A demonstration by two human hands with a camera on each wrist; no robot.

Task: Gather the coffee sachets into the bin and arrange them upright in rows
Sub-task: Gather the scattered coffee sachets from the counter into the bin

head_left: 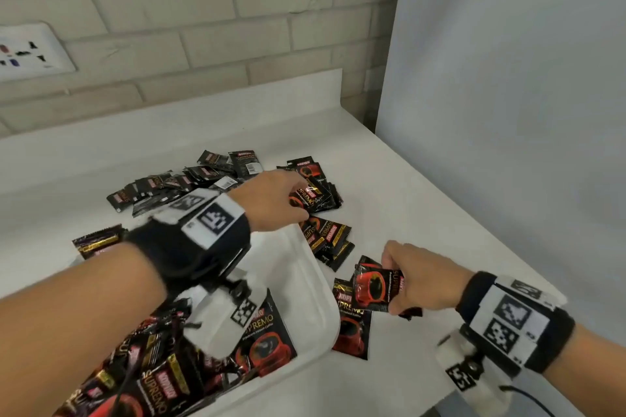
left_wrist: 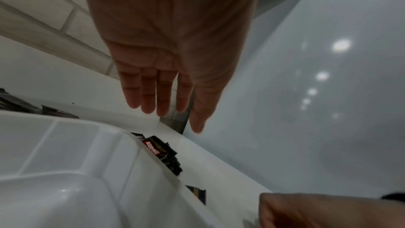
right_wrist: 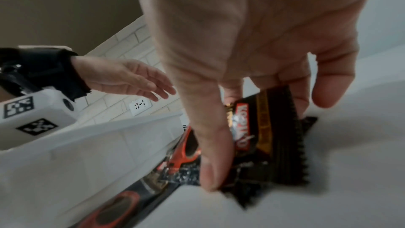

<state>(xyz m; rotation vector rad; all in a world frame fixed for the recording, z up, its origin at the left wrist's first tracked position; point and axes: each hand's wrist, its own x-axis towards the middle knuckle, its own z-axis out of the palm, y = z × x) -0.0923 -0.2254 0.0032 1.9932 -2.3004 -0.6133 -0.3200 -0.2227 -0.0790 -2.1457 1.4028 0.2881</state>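
Black-and-red coffee sachets (head_left: 203, 176) lie scattered on the white counter (head_left: 389, 193), and several more fill the white plastic bin (head_left: 325, 315) at lower left. My left hand (head_left: 271, 200) reaches across the bin's far corner with straight, empty fingers (left_wrist: 162, 96), hovering over a small heap of sachets (head_left: 315, 189). To the right of the bin, my right hand (head_left: 389, 284) pinches a sachet (right_wrist: 269, 136) between thumb (right_wrist: 210, 162) and fingers, just above the counter. A second dark edge shows behind it.
More sachets lie by the bin's right side (head_left: 330, 240), and one lies flat (head_left: 352, 325) against its wall (right_wrist: 87, 153). A brick wall with a socket plate (head_left: 30, 51) stands behind. A white panel (head_left: 508, 112) borders the counter on the right.
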